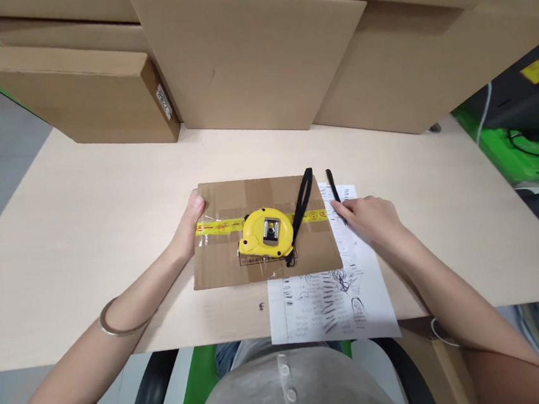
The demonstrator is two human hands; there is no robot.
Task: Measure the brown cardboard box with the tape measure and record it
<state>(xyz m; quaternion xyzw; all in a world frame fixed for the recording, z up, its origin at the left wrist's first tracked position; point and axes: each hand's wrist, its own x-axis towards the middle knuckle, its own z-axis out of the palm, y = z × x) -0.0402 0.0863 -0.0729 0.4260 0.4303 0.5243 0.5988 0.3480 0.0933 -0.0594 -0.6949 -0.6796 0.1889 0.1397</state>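
A flat cardboard box (222, 200) with yellow printed tape across it lies on the table in front of me. My left hand (192, 219) grips its left edge, the thumb showing on top and the other fingers hidden. On the box rests a yellow tape measure (256, 232) with a metal clip and a black wrist strap (302, 199). Partly under the box is a white sheet of paper (375, 306) covered in writing and scribbles. To the right, my right hand (371, 217) is closed with its fingertips on a black pen (332, 183) over the paper.
Large cardboard boxes (255, 57) stand along the back of the table (87, 245), with a thinner box (98, 110) at the back left. Dark equipment with a cable (484, 111) sits beyond the right edge. Chair armrests (154, 391) are below the front edge.
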